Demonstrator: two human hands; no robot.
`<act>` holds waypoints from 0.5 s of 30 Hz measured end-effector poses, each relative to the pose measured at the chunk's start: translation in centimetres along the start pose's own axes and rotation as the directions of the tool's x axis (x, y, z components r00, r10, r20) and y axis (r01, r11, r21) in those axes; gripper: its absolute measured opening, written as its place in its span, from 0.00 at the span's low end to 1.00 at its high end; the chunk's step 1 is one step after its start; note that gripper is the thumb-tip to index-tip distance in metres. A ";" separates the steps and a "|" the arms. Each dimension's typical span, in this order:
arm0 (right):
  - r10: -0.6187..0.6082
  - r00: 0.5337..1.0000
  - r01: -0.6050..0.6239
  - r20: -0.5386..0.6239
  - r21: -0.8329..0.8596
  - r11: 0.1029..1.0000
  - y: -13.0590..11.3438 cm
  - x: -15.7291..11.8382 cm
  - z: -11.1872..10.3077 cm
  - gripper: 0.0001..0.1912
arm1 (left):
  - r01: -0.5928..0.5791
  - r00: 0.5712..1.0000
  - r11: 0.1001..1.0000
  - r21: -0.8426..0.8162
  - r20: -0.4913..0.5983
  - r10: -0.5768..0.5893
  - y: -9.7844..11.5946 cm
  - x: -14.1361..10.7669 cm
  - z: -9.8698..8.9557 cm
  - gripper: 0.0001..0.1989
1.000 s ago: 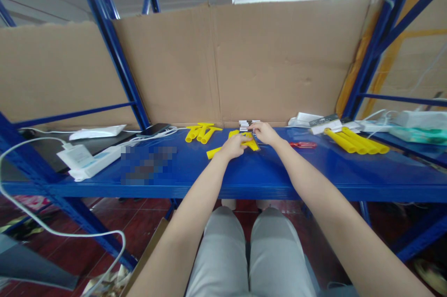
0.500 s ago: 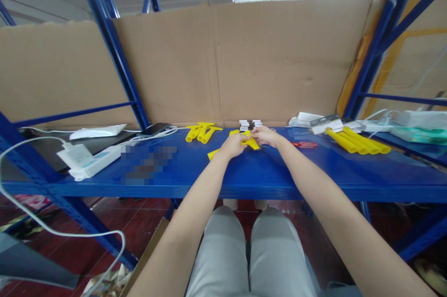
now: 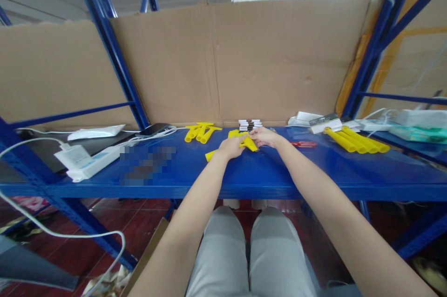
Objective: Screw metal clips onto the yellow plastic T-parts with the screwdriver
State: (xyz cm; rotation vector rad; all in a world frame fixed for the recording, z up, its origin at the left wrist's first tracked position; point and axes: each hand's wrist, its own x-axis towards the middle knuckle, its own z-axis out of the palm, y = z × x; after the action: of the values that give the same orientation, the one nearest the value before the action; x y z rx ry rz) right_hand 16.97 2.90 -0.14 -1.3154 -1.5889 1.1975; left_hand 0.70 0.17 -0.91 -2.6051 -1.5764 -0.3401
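Both hands meet over the middle of the blue shelf. My left hand (image 3: 232, 146) is closed on a yellow plastic part (image 3: 250, 143) that lies between the hands. The fingers of my right hand (image 3: 264, 137) pinch at the upper right side of this same part. Another yellow piece (image 3: 210, 155) sticks out from under my left wrist. Just behind the hands lies a stack of small white and black pieces (image 3: 250, 124). What the fingertips cover is too small to make out.
Yellow T-shaped parts (image 3: 202, 132) lie left of centre, yellow tubes (image 3: 356, 140) at the right. Red tools (image 3: 303, 144) rest beside my right forearm. A white power strip (image 3: 99, 162) and cables are at the left. Cardboard (image 3: 279, 59) stands behind the shelf (image 3: 258, 178).
The yellow part between my hands has shifted and turned slightly to the left. Both hands keep their hold, nearly in the same place.
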 end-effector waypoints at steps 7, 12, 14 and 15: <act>-0.029 0.999 0.030 -0.039 0.040 0.999 0.3 0.7 -0.2 0.07 | -0.007 0.999 0.999 -0.035 -0.042 0.006 0.0 0.4 0.3 0.28; -0.042 0.998 0.043 -0.040 0.043 0.998 0.4 0.9 -0.1 0.08 | -0.004 0.998 0.999 -0.049 -0.068 0.000 -0.1 0.4 0.3 0.29; -0.047 0.998 0.049 -0.047 0.043 0.998 0.4 0.9 -0.1 0.08 | -0.004 0.997 0.999 -0.048 -0.072 0.000 0.0 0.3 0.3 0.29; -0.051 0.998 0.053 -0.046 0.045 0.998 0.4 0.9 -0.1 0.08 | -0.002 0.997 0.999 -0.046 -0.072 -0.001 0.0 0.3 0.3 0.29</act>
State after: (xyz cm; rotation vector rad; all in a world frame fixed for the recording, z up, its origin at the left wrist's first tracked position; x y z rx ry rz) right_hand 17.02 3.82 -0.52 -1.2562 -1.5457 1.1583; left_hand 0.87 0.56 -1.16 -2.5958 -1.5634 -0.4702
